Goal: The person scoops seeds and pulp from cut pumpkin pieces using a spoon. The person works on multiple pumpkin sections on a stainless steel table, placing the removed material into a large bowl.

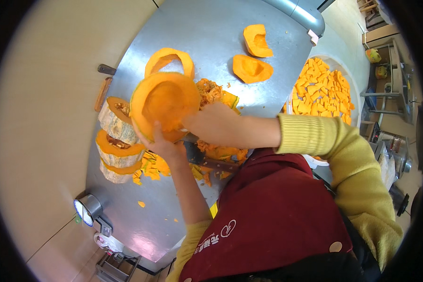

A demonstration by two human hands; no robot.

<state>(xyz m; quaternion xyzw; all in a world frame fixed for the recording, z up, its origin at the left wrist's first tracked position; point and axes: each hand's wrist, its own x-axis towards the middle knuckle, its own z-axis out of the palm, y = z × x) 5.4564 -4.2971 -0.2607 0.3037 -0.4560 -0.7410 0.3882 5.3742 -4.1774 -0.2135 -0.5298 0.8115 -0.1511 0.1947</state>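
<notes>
My left hand (164, 144) grips the lower rim of a hollowed pumpkin half (171, 96), its orange inside turned up toward me. At the right side of that hollow is my right hand (212, 124), closed and smeared by motion; what it holds is mostly hidden. Stringy pumpkin pulp (208, 90) lies just beyond the right hand. Below the hands rests a cleaver (221, 165) with a wooden handle, among orange scraps and peel (155, 165). A pumpkin ring (185, 61) sits behind the held half.
Seeded pumpkin pieces (120, 152) stand at the left, near two knife handles (102, 94) by the wall. Two scooped wedges (253, 69) lie far right on the metal table (211, 28). A white tub (357, 94) holds cut pumpkin. A scale (91, 209) stands at the left edge.
</notes>
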